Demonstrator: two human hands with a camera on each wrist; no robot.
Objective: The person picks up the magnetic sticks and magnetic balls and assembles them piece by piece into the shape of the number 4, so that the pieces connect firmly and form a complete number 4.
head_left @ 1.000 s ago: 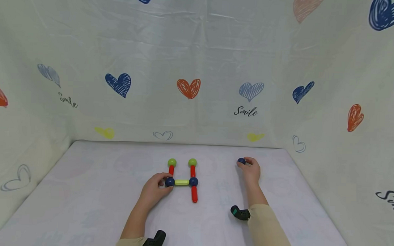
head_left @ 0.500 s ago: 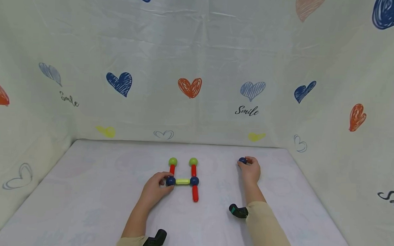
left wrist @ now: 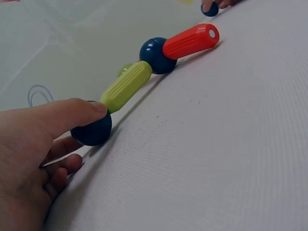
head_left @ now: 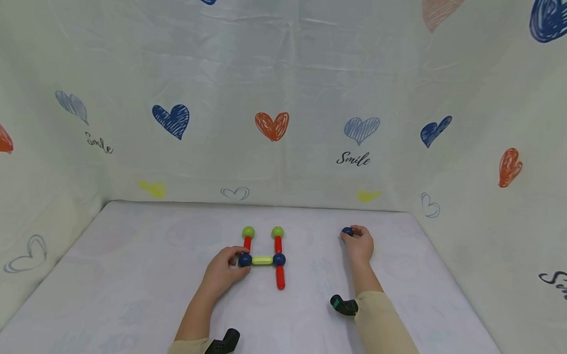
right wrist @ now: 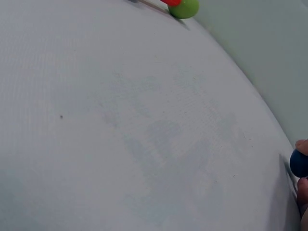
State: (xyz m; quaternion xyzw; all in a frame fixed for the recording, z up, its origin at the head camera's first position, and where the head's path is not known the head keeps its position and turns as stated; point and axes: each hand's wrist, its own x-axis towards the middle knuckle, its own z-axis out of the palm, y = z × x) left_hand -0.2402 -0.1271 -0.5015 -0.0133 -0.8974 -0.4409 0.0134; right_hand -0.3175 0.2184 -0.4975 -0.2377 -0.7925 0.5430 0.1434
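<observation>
My left hand (head_left: pixel 223 268) pinches a dark blue ball (left wrist: pixel 91 129) between thumb and fingers. That ball is the left corner of a rod-and-ball build lying on the table. From it a yellow-green rod (head_left: pixel 262 260) runs to a second blue ball (head_left: pixel 279 259). Red rods (head_left: pixel 278 245) reach back from both blue balls to green balls (head_left: pixel 277 232). Another red rod (left wrist: pixel 191 41) points forward from the second blue ball, its front end bare. Well to the right, my right hand (head_left: pixel 359 246) holds a separate blue ball (head_left: pixel 348 231) in its fingertips, close to the tabletop.
A white cloth covers the table (head_left: pixel 134 276). Behind it hangs a pale curtain (head_left: pixel 310 89) printed with hearts, meeting the table's back edge. Black wrist devices (head_left: pixel 343 305) sit at both sleeves.
Both hands keep their places and their holds. The view shifts very slightly; the build and the loose blue ball stay where they were.
</observation>
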